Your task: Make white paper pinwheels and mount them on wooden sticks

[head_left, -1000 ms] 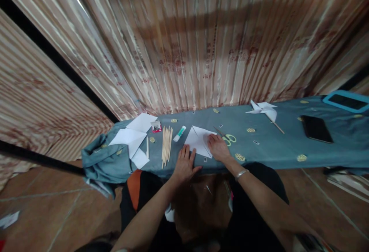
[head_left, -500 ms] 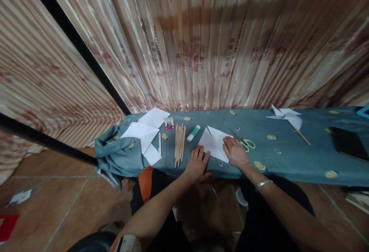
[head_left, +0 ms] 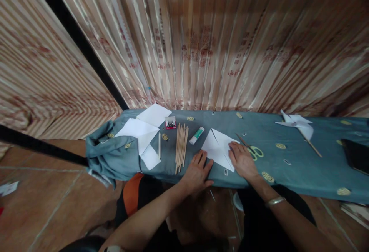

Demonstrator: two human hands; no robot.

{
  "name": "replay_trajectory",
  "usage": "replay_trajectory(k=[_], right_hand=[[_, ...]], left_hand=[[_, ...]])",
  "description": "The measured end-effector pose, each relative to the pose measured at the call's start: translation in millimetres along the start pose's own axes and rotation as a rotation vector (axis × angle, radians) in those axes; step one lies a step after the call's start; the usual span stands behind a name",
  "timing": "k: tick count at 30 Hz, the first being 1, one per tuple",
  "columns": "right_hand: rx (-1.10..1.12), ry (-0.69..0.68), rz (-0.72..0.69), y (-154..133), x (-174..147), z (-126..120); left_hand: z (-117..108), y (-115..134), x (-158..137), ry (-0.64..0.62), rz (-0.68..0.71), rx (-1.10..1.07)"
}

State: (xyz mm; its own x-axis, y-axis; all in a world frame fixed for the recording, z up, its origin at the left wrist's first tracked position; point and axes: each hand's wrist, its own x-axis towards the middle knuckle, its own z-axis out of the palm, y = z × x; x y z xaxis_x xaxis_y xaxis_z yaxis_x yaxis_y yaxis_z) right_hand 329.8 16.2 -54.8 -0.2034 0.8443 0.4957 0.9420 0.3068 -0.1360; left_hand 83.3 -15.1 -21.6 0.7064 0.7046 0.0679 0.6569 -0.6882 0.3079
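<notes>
A white square of paper (head_left: 218, 147) with slits cut in from its corners lies flat on the cloth-covered table. My left hand (head_left: 198, 169) rests at its left corner, fingers stretched out and fingertips on the edge. On the right side, my right hand (head_left: 242, 160) lies flat with its fingers over the paper's edge. Just beyond the right hand are scissors (head_left: 255, 152) with pale green handles, partly hidden by it. A glue stick (head_left: 197, 135) with a green label lies left of the paper, beside a row of several thin wooden sticks (head_left: 181, 148).
A small red box (head_left: 170, 122) stands open behind the sticks. White paper sheets (head_left: 154, 115) and a white stick (head_left: 159, 145) lie at the left. On the right are a paper pinwheel (head_left: 296, 123) on a stick and a dark phone (head_left: 356, 156). A curtain (head_left: 198, 44) hangs behind.
The camera view has shifted a little, moving objects on the table within the picture. Both hands stay on the paper, which looks flatter now, its left part no longer shaded.
</notes>
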Motion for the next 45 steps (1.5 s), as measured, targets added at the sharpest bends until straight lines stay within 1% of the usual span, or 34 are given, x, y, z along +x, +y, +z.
replay_trajectory(k=[4, 6, 9, 11, 14, 15, 18, 20, 25, 30, 35, 40, 43, 45], right_hand=[[0.033, 0.0, 0.008, 0, 1, -2], [0.061, 0.002, 0.021, 2, 1, -2], [0.094, -0.008, 0.034, 6, 2, -6], [0.093, -0.027, 0.033, 5, 3, -10], [0.067, -0.055, 0.012, -3, 8, -17], [0.07, -0.077, -0.014, -8, 11, -18], [0.114, -0.166, -0.11, -19, 19, -15], [0.141, -0.223, -0.136, -23, 24, -12], [0.161, -0.304, -0.146, -18, 36, -10], [0.104, -0.34, -0.237, -12, 55, -5], [0.056, -0.348, -0.281, -16, 77, 8], [0.064, -0.329, -0.291, -13, 88, 18], [0.044, -0.307, -0.279, -16, 100, 16], [0.058, -0.259, -0.29, -27, 114, 10]], left_hand=[[0, -3, 1, 0.103, -0.004, -0.036], [-1, -6, 6, 0.151, 0.022, -0.048], [0, -14, 18, 0.189, 0.078, -0.066], [3, -17, 27, 0.197, 0.089, -0.081], [9, -15, 41, 0.18, 0.104, -0.104], [10, -13, 45, 0.165, 0.114, -0.111], [13, -4, 53, 0.113, 0.131, -0.129], [13, -1, 54, 0.093, 0.119, -0.133], [13, -1, 54, 0.082, 0.121, -0.127], [14, -1, 54, 0.082, 0.11, -0.133], [14, 1, 53, 0.077, 0.108, -0.145], [12, 2, 51, 0.066, 0.109, -0.125], [11, 3, 51, 0.066, 0.107, -0.106], [12, 3, 50, 0.07, 0.109, -0.101]])
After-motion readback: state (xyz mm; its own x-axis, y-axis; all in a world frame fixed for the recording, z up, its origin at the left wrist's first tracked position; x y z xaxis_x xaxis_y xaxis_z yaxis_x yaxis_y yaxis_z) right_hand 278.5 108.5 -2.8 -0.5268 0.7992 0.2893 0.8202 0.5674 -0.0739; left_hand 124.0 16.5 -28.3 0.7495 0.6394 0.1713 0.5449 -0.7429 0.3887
